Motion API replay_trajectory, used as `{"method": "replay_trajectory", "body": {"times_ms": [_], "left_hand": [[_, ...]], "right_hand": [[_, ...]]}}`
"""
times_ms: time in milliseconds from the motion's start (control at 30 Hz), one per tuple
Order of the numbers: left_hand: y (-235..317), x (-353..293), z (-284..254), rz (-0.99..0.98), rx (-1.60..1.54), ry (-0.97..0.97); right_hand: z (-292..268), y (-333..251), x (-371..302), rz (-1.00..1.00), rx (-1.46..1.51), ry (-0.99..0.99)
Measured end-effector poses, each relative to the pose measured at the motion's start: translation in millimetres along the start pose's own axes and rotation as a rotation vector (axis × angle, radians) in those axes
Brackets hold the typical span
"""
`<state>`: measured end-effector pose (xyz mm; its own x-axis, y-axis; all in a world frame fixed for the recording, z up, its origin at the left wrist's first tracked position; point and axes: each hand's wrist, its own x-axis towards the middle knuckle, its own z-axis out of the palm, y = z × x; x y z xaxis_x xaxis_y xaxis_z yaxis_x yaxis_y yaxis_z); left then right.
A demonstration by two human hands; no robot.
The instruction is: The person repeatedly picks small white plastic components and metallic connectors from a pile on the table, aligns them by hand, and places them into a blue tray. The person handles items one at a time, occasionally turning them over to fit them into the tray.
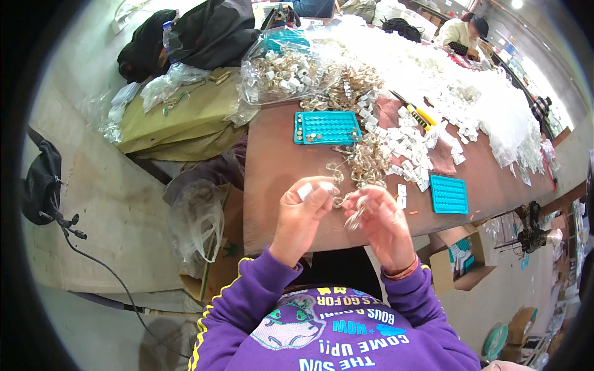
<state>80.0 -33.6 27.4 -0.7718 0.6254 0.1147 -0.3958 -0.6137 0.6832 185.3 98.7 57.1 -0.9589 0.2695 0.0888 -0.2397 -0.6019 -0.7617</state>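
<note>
Above the near edge of the brown table, my left hand (302,216) is closed in a pinch on a small white plastic case (305,191). My right hand (387,227), slightly blurred, has its fingers curled around a looped bundle of thin wire (355,217). More thin wire shows between the two hands; whether it joins the case and the bundle I cannot tell. Just beyond my hands lies a heap of coiled wires (365,162), with many white cases (408,145) beside it. A teal tray (328,127) behind them holds several small round discs in its pockets.
A second teal tray (449,194) lies at the right edge. Yellow-handled pliers (422,117) rest among the cases. A clear bag (281,74) of white cases stands at the back. An open carton (461,263) is below right. Another person (464,34) sits far right.
</note>
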Motion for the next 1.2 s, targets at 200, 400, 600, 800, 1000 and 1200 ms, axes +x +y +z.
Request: {"method": "replay_trajectory", "body": {"times_ms": [200, 400, 600, 800, 1000, 1200], "left_hand": [[6, 4, 4, -0.061, 0.212, -0.102], [2, 6, 10, -0.029, 0.261, -0.118], [2, 8, 7, -0.097, 0.241, -0.185], [0, 9, 8, -0.169, 0.144, -0.081], [-1, 8, 8, -0.111, 0.224, -0.105], [-3, 7, 9, -0.034, 0.257, -0.046]], "right_hand": [[-7, -29, 12, 0.027, -0.737, -0.098], [-8, -17, 12, 0.045, -0.668, -0.051], [-10, -18, 11, 0.054, -0.704, -0.044], [-10, -17, 13, 0.155, -0.552, -0.052], [-11, -16, 13, 0.265, -0.385, -0.073], [-9, -20, 14, 0.115, -0.623, -0.05]]}}
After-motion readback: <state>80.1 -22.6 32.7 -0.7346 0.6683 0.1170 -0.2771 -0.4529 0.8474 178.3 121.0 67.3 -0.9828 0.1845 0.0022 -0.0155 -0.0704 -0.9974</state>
